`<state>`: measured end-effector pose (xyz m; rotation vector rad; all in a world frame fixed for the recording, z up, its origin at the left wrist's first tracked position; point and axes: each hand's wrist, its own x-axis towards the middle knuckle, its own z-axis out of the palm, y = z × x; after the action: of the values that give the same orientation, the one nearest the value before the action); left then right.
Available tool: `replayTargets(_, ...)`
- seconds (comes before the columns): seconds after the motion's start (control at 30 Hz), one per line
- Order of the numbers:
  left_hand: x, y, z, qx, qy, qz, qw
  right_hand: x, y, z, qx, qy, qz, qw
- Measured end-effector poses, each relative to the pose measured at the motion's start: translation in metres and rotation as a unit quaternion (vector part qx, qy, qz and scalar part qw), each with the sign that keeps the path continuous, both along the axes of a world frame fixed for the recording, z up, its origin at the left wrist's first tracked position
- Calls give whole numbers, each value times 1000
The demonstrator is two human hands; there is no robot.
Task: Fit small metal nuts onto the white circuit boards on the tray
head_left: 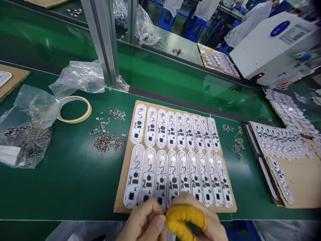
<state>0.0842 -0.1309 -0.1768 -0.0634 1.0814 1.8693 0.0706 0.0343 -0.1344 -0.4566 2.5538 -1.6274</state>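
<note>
My left hand [146,221] is closed in a pinch at the front edge of a cardboard sheet [120,201]. Close against it, my right hand [209,222] is curled, with yellow finger covers [184,214] on some fingers. Whatever the fingertips hold is too small or hidden to make out. Beyond the hands, two rows of long white rounded housings with circuit boards [162,180] lie on the cardboard. Each housing carries a round part and thin wires at its far end. The hands cover the near ends of some front-row housings.
Left of the cardboard lie a heap of small metal parts [106,142], a tape roll [87,112] and a plastic bag of parts [32,140]. More small parts [238,144] and another cardboard sheet [304,180] with housings are at right. A metal post [102,43] rises behind.
</note>
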Motion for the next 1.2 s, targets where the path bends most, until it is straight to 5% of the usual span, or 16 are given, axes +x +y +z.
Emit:
replayTargets(0.07,-2,8,-8,-26,220,49,974,-18,14,-2,89,94,-21,991)
replayTargets(0.1,-4,12,-10,-80,372,96,920,-26,20,-4,144,136,-38,980)
replayTargets(0.17,-8,17,-12,-217,620,168,735,-37,29,-10,232,185,-47,954)
replayTargets(0.23,-13,20,-11,-323,732,153,580,-41,35,-17,272,192,-22,943)
replayTargets(0.3,-17,20,-11,-377,761,108,516,-39,38,-23,286,183,0,941)
replayTargets(0.67,-18,18,-19,-392,765,88,504,-37,36,-10,371,188,71,907)
replayTargets(0.93,-17,25,-27,-401,752,152,501,-34,15,-10,483,369,103,787)
replayTargets(1.03,-21,25,-25,-407,757,160,485,-43,18,-2,465,345,100,809)
replayTargets(1.2,-25,26,-26,-416,755,204,463,-89,5,31,318,239,51,916)
